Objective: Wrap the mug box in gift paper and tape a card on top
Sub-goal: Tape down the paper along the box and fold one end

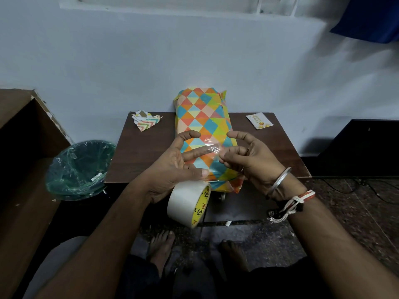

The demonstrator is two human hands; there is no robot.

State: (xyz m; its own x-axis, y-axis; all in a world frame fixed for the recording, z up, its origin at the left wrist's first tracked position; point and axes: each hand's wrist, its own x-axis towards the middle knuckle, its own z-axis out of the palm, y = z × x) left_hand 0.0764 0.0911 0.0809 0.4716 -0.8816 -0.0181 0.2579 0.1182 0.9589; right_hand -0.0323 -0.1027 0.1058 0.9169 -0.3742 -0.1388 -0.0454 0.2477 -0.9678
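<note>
Tape strip (212,148), clear and crinkled, stretches between 2 hands above the wrapped mug box (203,117), which lies lengthwise in the middle of the table (138,156). The left hand (179,160) holds the tape roll (187,203) under its thumb, 1 finger touching the strip; the right hand (248,156) pinches the other end. From the box, the card (259,120) lies at 2 o'clock, paper scraps (146,120) at 10, a bin (79,169) at 8.

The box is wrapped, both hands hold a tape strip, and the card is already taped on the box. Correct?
Not quite. In the head view the card lies on the table, right of the box and apart from it. The box is wrapped, and the left hand and right hand do hold a tape strip.
</note>
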